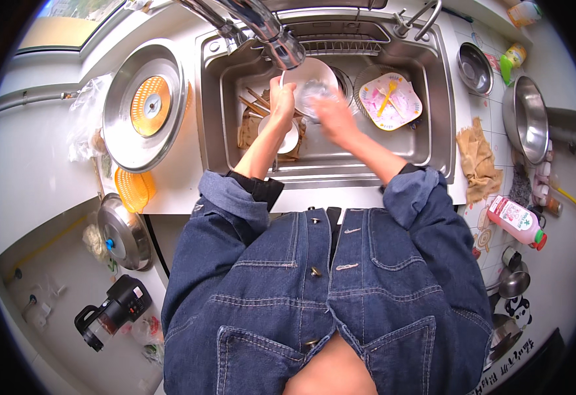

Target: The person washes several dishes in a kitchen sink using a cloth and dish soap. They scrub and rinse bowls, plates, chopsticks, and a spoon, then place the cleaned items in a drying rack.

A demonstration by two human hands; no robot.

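My left hand (283,102) grips the rim of a white bowl (312,69), tilted under the chrome faucet (288,52). Inside the bowl, my right hand (337,116) is blurred and closed around a pale, partly see-through scrubber (316,95), whose exact kind is unclear. Both hands are over the stainless steel sink (327,158). Below my left forearm a smaller white bowl (289,139) rests near wooden chopsticks (254,106) and a brown cloth (247,131). Right of my right hand, a patterned plate (404,118) holds a yellow fork (387,96) and lies over a clear ribbed dish (363,81).
Left of the sink stand a large steel basin (120,118) and a yellow plastic basket (132,187). A tan rag (478,165), steel bowls (474,66) and a pink detergent bottle (515,220) are on the right. A wire rack (342,47) spans the sink's back.
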